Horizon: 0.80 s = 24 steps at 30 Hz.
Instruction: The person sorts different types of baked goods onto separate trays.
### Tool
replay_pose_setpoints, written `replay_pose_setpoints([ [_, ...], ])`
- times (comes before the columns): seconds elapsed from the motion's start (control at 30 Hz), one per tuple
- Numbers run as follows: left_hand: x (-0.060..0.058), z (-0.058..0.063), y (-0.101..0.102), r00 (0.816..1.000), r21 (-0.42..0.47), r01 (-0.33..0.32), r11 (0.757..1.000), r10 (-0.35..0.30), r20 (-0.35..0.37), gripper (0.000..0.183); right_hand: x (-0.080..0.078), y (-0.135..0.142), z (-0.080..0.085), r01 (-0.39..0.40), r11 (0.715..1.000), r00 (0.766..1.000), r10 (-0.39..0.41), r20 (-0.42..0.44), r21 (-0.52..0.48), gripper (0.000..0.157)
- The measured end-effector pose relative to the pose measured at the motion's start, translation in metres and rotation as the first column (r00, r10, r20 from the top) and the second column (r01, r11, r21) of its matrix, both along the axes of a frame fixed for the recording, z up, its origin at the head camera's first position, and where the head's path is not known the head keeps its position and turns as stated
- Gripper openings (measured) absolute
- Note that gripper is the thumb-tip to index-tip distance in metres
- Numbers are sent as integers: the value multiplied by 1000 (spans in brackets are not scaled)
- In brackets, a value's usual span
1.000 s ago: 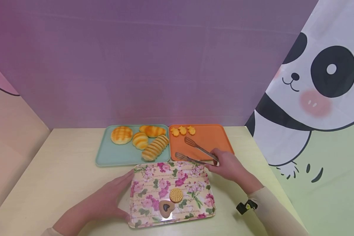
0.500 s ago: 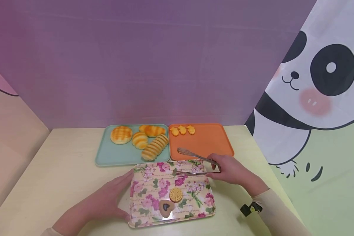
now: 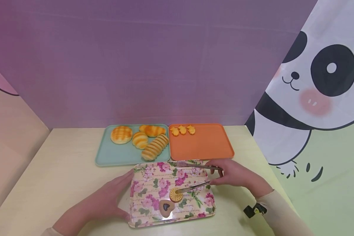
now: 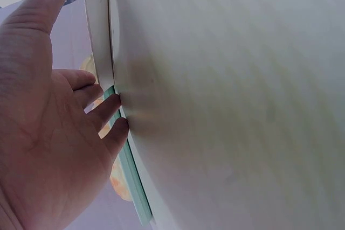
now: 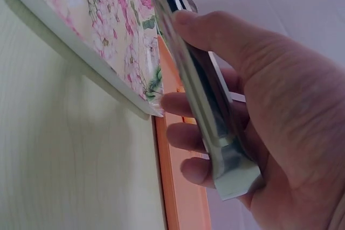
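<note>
My right hand [image 3: 233, 172] grips metal tongs [image 3: 194, 166], their two arms spread wide. In the head view, the lower arm's tip overlaps a round biscuit [image 3: 173, 197] on the flowered tray [image 3: 147, 188]; the upper arm reaches over the tray's far side. In the right wrist view, the thumb presses the tongs' handle [image 5: 197, 79] and fingers curl behind it. A brown heart-shaped cookie [image 3: 166, 213] lies beside the biscuit. My left hand [image 3: 107, 198] rests along the tray's left side, its thumb at the near corner and its fingers, loosely extended, near the far corner.
A green tray [image 3: 112, 157] behind holds several breads, one a long striped loaf [image 3: 155, 148]. Touching its right side, an orange tray [image 3: 209, 142] carries three small yellow pieces [image 3: 182, 130]. A purple backdrop [image 3: 153, 65] stands at the table's far edge.
My right hand has brought the tongs from over the orange tray toward me, over the flowered tray and down to the round biscuit. The tongs' arms have spread wider. The left hand stays put.
</note>
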<state>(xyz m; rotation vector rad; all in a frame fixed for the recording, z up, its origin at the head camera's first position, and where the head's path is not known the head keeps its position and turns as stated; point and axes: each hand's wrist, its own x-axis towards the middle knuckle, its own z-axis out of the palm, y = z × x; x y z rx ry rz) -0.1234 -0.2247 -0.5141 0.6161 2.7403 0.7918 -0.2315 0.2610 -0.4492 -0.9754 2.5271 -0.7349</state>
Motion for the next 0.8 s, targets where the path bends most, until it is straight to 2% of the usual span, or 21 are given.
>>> replay_pose_setpoints([
  [0.2,-1,-1,0,1000,-9,-5,1000,5,10,151,2,0,1,-27,1000,998,26,55,5,57],
  [0.4,-1,-1,0,1000,-6,-9,1000,10,22,151,4,0,0,-74,997,996,74,51,4,51],
  [0.63,-1,0,1,1000,-4,-4,1000,4,13,151,6,-2,2,-61,998,996,59,65,28,45],
  [0.8,-1,-2,0,1000,-5,0,1000,0,5,151,6,-2,1,-83,997,995,82,54,10,40],
])
